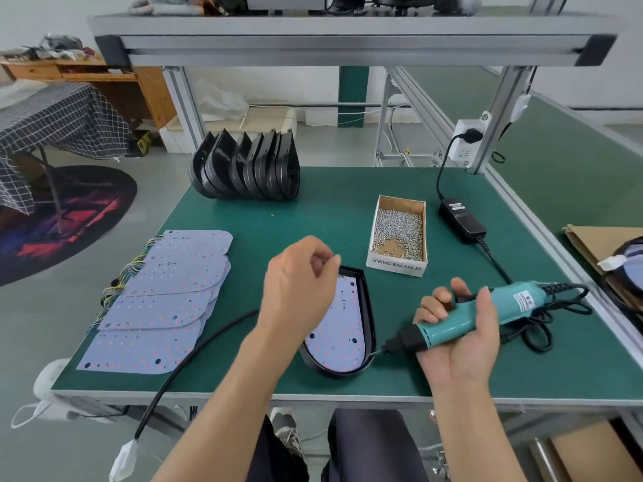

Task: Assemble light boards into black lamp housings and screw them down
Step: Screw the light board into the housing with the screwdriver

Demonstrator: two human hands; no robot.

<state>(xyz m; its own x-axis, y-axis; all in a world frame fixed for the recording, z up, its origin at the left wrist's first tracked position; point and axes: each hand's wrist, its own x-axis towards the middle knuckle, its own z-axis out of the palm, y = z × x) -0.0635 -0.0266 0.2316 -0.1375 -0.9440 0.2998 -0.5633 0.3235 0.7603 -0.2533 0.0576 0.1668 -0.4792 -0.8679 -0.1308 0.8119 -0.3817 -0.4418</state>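
Observation:
A black lamp housing (369,318) lies on the green table with a pale light board (342,328) seated inside it. My left hand (299,290) hovers over the housing's far end, thumb and fingers pinched together; what they pinch is too small to make out. My right hand (459,335) grips a teal electric screwdriver (462,318), its bit tip at the housing's near right rim. A fanned stack of several more light boards (163,307) lies at the left. Several empty black housings (247,168) stand on edge at the back.
A cardboard box of screws (398,231) marked SPRING BALANCER sits behind the housing. The screwdriver's power adapter (461,220) and coiled cable (542,328) lie at the right. A black cable (181,363) with a white plug hangs off the table's front edge. An aluminium frame post (501,120) holds a socket.

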